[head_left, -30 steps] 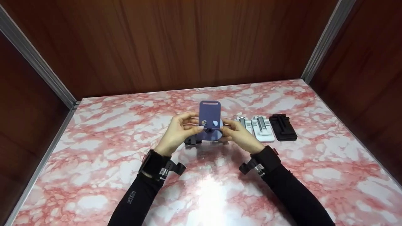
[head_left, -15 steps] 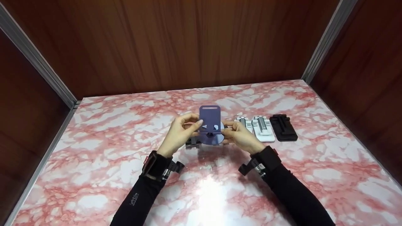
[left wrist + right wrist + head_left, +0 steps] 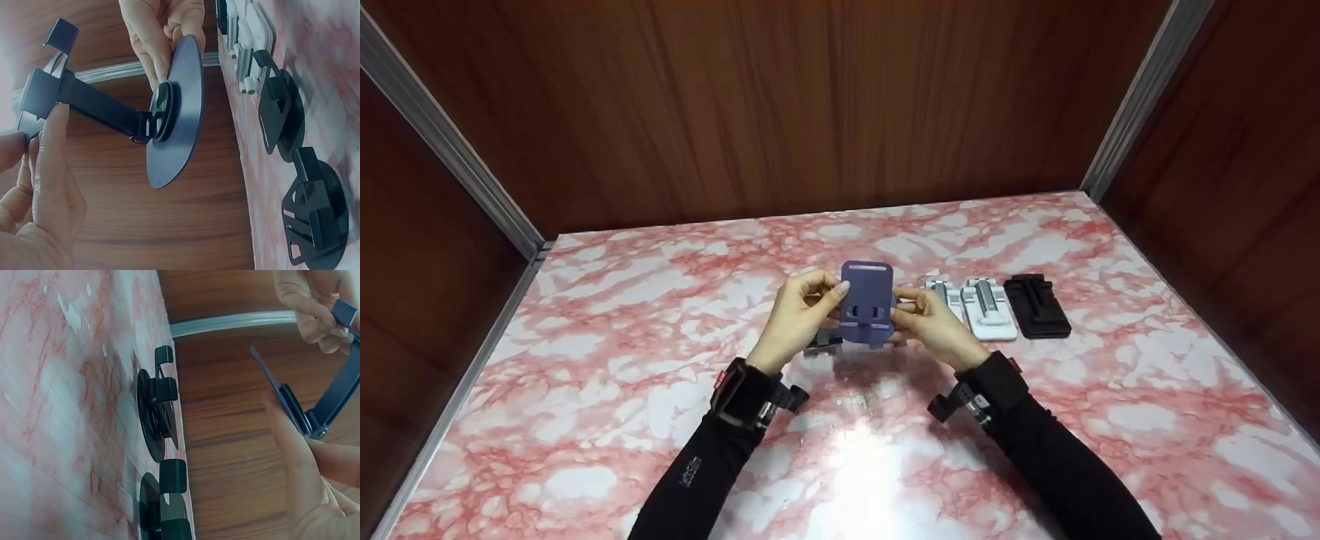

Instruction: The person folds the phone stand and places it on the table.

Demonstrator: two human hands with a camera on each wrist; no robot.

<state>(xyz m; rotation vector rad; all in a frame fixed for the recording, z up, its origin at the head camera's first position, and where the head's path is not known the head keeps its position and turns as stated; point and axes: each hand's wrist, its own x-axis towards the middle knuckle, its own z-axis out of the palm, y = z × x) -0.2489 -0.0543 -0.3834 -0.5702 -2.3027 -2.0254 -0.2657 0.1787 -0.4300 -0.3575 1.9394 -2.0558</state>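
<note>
A blue-purple phone stand [image 3: 867, 289] is held up above the table between both hands. My left hand [image 3: 795, 319] pinches its plate at the left edge, thumb in front. My right hand [image 3: 936, 326] grips the round base [image 3: 188, 107] at its rim. In the left wrist view the hinged arm [image 3: 104, 104] stretches out from the base to the plate. Seen from the head, the plate covers most of the base. Two black phone stands [image 3: 278, 112] with round bases stand on the table beyond the hands, mostly hidden in the head view.
To the right lie a black folded stand [image 3: 1037, 305], a white folded stand [image 3: 988, 309] and another white one [image 3: 943, 291] partly behind the right hand. The pink marbled table [image 3: 660, 390] is bordered by brown wood-grain panels [image 3: 780, 112].
The plate has come down and tilted, now covering more of the base. My left thumb has shifted from the plate's lower corner up its left edge. The right hand has hardly moved.
</note>
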